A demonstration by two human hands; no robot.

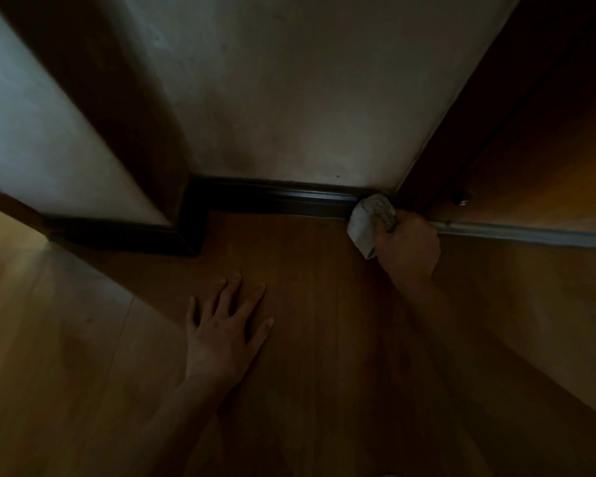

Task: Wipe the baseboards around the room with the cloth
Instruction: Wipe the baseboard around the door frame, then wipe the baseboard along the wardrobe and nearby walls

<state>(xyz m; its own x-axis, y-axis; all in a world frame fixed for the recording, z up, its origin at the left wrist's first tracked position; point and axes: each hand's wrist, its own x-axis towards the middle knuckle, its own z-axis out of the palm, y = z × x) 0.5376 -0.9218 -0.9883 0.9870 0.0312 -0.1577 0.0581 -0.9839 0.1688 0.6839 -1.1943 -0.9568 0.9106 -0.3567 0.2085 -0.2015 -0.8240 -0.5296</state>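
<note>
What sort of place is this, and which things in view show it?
Probably a room corner in a home: wooden floor, dark baseboard under a plain wall, and a metal track at right.

floor [324, 356]: wood planks | left hand [226, 325]: flat on it, fingers spread

Home interior: wood floor [307, 339], dark baseboard [272, 197].

Both forearms [183, 411], left grip [225, 333] and right grip [408, 247] are bare.
</note>
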